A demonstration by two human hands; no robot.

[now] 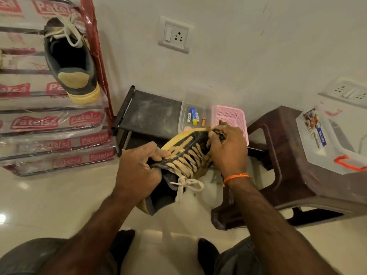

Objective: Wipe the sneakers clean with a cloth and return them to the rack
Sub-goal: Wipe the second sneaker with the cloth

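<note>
A black and tan sneaker [184,153] with cream laces is held in the air in front of me, toe pointing away. My left hand [137,169] grips its side near the collar. My right hand [228,147] presses a crumpled brownish cloth [217,133] against the toe; most of the cloth is hidden under the fingers. The matching sneaker [71,62] sits on an upper shelf of the plastic-wrapped rack [51,124] at the left, heel toward me.
A low black stand [151,112] against the wall carries a clear box [191,116] of small items and a pink basket [230,118]. A brown plastic stool [284,155] at the right bears a clear lidded container [329,141]. My knees fill the bottom edge.
</note>
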